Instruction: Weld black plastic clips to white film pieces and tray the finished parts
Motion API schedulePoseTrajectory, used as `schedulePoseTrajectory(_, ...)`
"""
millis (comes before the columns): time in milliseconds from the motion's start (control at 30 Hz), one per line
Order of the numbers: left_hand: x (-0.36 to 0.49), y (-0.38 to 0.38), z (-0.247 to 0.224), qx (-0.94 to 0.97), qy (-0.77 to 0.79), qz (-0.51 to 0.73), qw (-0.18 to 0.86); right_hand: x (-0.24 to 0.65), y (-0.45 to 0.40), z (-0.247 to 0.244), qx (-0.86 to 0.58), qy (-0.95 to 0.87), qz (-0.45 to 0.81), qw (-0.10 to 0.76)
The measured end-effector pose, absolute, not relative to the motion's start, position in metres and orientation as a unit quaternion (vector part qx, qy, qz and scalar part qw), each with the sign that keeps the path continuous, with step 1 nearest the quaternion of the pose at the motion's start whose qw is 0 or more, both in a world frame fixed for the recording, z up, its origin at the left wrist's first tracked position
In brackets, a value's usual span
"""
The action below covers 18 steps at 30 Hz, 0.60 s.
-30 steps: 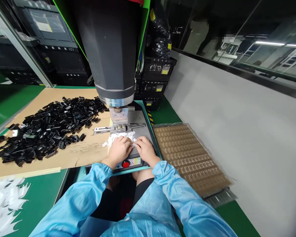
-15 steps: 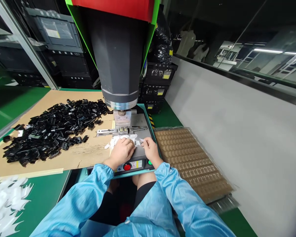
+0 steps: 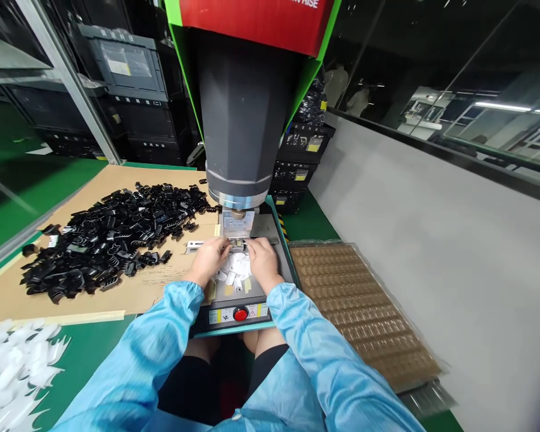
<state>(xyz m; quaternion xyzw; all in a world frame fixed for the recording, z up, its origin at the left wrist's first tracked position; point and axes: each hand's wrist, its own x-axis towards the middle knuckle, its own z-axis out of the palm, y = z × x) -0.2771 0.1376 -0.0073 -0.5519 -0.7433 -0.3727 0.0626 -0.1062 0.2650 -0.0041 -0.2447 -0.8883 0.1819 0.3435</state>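
My left hand (image 3: 210,259) and my right hand (image 3: 263,261) are at either side of the metal fixture (image 3: 237,245), just under the clear block (image 3: 237,223) on the press head (image 3: 240,120). The fingers of both hands are closed at the fixture; whatever lies between the fingertips is too small to make out. Between my wrists, a small heap of white pieces (image 3: 236,268) lies on the machine's metal base. Nearest to me on the base's front is a red button (image 3: 240,314).
Many black parts (image 3: 112,234) are heaped on the cardboard (image 3: 162,282) at left. White curved pieces (image 3: 15,366) lie at the lower left. A stack of clear trays (image 3: 360,306) is at the right, beside a grey wall (image 3: 409,240). Dark crates (image 3: 139,114) stand behind.
Both hands have moved forward from the white pieces to the fixture under the press head. The white heap is now uncovered. The whole view has shifted a little.
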Motion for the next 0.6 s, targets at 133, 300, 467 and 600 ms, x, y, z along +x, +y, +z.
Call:
schedulePoseTrajectory(133, -0.273, 0.143, -0.006, -0.576, -0.751, -0.314, 0.074, -0.125, 0.26, 0.001, -0.257, -0.925, 0.087, 0.265)
schedulePoseTrajectory(300, -0.26, 0.134, 0.007, -0.586, -0.778, -0.202, 0.105, -0.121, 0.245, 0.009, -0.238, -0.948, 0.028, 0.211)
schedulePoseTrajectory(467, -0.249, 0.132, 0.014, -0.577, -0.791, -0.183, 0.088, -0.121, 0.24, 0.012, -0.228, -0.952, 0.031, 0.203)
schedulePoseTrajectory(600, -0.243, 0.13, 0.018, -0.573, -0.797, -0.174, 0.078, -0.115, 0.241, 0.011, -0.228, -0.948, 0.069, 0.212)
